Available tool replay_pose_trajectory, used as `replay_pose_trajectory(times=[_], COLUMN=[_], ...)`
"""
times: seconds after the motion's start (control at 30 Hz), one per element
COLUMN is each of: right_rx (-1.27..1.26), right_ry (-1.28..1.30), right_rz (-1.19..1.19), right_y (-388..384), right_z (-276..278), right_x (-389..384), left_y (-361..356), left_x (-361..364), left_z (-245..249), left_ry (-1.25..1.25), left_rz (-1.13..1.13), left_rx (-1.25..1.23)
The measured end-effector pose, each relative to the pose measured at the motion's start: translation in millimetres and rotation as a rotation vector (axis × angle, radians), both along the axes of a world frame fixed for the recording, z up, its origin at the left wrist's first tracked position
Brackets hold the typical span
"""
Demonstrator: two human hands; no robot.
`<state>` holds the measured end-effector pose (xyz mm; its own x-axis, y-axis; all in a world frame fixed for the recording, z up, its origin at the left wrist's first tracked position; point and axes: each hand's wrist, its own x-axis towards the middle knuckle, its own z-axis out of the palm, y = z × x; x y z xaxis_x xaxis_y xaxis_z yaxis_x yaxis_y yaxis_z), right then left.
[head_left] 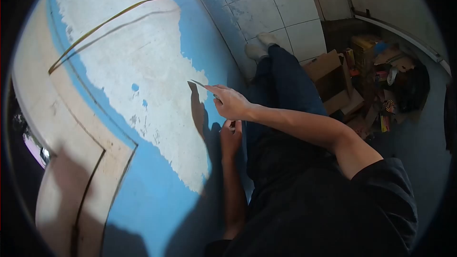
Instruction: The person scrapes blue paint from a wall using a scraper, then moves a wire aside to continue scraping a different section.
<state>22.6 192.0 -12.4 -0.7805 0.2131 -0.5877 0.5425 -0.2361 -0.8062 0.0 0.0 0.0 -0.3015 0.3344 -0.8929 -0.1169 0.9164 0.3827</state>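
My right hand (231, 103) is closed round a knife (198, 84), whose thin pointed blade sticks out to the left over the wall. Pale bare plaster (147, 62) with a ragged edge shows there amid the blue paint (147, 204). Small blue flecks are left within the pale patch. Just below, my left hand (230, 138) is closed at the edge of the blue wall, in shadow; a small dark red thing shows between its fingers, too little of it to name. The shadow of the knife and hand falls on the plaster.
A yellowish cord (143, 3) hangs across the wall at the top. Beyond my outstretched legs is a white tiled surface (290, 0). An open cardboard box (331, 74) and a heap of clutter (388, 76) lie at the right. A cream-coloured frame (62, 109) borders the wall at left.
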Motion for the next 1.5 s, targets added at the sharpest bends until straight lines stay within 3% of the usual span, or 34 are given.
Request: replay_pose_trajectory(times=[0.07,0.13,0.2,0.3,0.43,0.6,0.9,1.4,1.5], right_rx=[-0.015,0.007,0.006,0.018,0.052,0.081,0.086,0.168,0.174], right_ry=[-0.005,-0.019,-0.035,-0.039,0.004,0.027,-0.032,-0.054,-0.107], right_rz=[-0.040,-0.054,-0.087,-0.138,-0.161,-0.225,-0.247,-0.268,-0.227], right_y=[-5,9,10,23,19,2,14,-22,-8], right_z=[8,-22,-28,-40,-60,-63,-91,-77,-102], right_x=[-7,-6,-9,-16,-21,-21,-30,-12,-29], left_y=[-5,13,17,42,109,95,92,69,70], left_x=[11,47,59,54,56,55,15,32,32], left_z=[-18,-77,-108,-146,-146,-178,-170,-200,-199], left_ry=[-0.088,0.112,0.322,0.460,0.284,0.198,0.022,0.073,0.040], left_rz=[0.099,0.367,0.352,0.037,-0.112,-0.521,-0.712,-0.668,-0.660], left_rx=[0.005,0.290,0.401,0.265,0.148,0.444,0.680,0.775,0.734])
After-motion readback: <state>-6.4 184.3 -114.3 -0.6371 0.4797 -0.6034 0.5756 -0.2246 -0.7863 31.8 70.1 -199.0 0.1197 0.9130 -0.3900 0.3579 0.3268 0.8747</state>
